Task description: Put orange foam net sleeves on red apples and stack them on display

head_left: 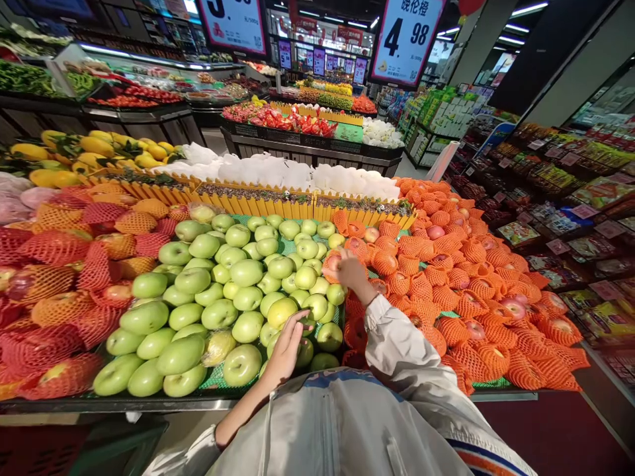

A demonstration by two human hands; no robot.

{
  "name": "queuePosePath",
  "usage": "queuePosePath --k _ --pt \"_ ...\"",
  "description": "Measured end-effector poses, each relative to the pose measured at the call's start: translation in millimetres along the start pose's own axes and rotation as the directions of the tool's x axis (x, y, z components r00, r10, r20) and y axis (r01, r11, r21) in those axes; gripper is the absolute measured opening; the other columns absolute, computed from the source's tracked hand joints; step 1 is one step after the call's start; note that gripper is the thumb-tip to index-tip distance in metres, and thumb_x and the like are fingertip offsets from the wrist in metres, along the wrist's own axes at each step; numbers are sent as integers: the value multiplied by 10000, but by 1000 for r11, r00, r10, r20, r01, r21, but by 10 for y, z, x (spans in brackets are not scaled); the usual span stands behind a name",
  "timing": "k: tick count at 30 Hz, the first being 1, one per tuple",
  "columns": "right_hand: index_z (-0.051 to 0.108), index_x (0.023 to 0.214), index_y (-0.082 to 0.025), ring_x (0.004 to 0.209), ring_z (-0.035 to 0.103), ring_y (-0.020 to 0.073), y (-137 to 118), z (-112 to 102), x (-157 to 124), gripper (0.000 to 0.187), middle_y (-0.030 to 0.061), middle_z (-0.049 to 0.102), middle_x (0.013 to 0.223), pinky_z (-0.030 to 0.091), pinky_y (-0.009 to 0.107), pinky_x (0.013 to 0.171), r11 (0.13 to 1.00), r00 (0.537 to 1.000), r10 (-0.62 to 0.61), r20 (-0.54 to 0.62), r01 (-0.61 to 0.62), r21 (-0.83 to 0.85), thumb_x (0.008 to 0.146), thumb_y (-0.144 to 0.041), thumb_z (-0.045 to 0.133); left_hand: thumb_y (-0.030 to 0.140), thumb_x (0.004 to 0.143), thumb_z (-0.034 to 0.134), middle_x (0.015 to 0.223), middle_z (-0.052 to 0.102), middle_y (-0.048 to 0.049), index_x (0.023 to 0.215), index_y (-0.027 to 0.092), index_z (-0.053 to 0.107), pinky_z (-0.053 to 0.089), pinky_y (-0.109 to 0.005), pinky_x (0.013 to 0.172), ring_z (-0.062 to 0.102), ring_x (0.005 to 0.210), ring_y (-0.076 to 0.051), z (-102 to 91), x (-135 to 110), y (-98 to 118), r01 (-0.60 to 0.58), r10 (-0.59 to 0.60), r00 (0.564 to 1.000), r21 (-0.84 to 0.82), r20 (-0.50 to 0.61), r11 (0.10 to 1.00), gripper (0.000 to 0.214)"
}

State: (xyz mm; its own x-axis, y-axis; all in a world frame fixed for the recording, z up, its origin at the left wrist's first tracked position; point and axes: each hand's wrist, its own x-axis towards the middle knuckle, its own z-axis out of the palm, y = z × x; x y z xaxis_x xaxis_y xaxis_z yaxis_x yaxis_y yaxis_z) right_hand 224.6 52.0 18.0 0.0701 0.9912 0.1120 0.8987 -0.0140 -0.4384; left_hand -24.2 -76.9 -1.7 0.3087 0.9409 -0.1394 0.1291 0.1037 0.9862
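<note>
My left hand (288, 347) is over the near right part of the green apples (191, 281), its fingers stretched out and holding nothing. Just beyond its fingertips sits a yellowish apple (282, 312). Farther forward, my right hand (351, 272) has its fingers closed on a reddish apple (331, 264), which seems to be in an orange foam net. That apple is at the border between the green apples and the apples in orange foam nets (426, 251). The palm side of my right hand is hidden.
Fruit in red and orange nets (59, 291) is heaped at the left, with yellow fruit (94, 149) behind. A low yellow picket fence (258, 201) divides the apples from white-wrapped fruit (268, 172). Price screens (407, 39) hang overhead. Packaged-goods shelves (570, 192) stand at right.
</note>
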Motion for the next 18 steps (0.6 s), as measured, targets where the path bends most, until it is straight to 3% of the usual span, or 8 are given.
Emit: queuePosePath --k 3,6,9,11,13,16,18 --pt "441 1505 -180 1234 562 381 -133 178 -71 948 243 513 1437 483 469 982 997 997 64 30 -63 -36 700 -434 872 697 948 409 1440 550 -141 1325 223 588 585 -403 831 663 1113 -275 -15 -11 7 -27 27 1000 -6 -1 1000 632" --pt "506 1439 -187 1151 604 345 -80 93 -80 874 200 569 1352 498 438 952 995 995 97 5 -97 -24 673 -380 881 665 964 418 1437 549 -140 1308 222 598 582 -377 812 659 1116 -269 -66 -31 -7 -47 46 999 -22 -21 999 589" --pt "444 1462 -162 1161 603 326 90 -251 -173 910 180 583 1348 509 415 952 994 990 96 -106 -91 54 680 -398 844 643 981 407 1448 537 -136 1328 221 584 564 -361 827 648 1134 -261 -126 -53 -14 -51 50 998 -21 -49 998 575" --pt "356 1512 -109 1230 571 336 240 -568 -320 1008 201 562 1381 492 424 1006 991 970 81 -230 -54 121 675 -418 824 637 986 401 1448 538 -129 1332 220 580 547 -362 850 646 1128 -252 -154 -58 -8 -57 56 996 -6 -72 998 571" --pt "283 1548 -86 1331 508 352 397 -880 -526 1117 218 509 1453 444 448 1089 991 961 68 -267 -34 131 645 -441 835 643 985 399 1425 554 -125 1319 218 583 535 -364 853 650 1106 -247 -161 -51 7 -60 60 994 2 -88 998 571" --pt "337 1543 -145 1336 514 369 588 -1170 -887 1092 192 523 1456 432 494 1099 996 988 72 -138 -65 59 624 -456 840 663 974 401 1372 588 -121 1299 219 591 535 -354 821 654 1086 -246 -137 -24 40 -60 59 994 -1 -93 998 582" --pt "424 1497 -168 1255 575 361 654 -1172 -1114 1017 173 569 1388 469 480 1049 995 995 95 -8 -95 14 618 -460 843 670 968 405 1350 605 -120 1291 217 598 536 -349 807 658 1080 -247 -107 -3 61 -61 61 995 1 -84 998 589"
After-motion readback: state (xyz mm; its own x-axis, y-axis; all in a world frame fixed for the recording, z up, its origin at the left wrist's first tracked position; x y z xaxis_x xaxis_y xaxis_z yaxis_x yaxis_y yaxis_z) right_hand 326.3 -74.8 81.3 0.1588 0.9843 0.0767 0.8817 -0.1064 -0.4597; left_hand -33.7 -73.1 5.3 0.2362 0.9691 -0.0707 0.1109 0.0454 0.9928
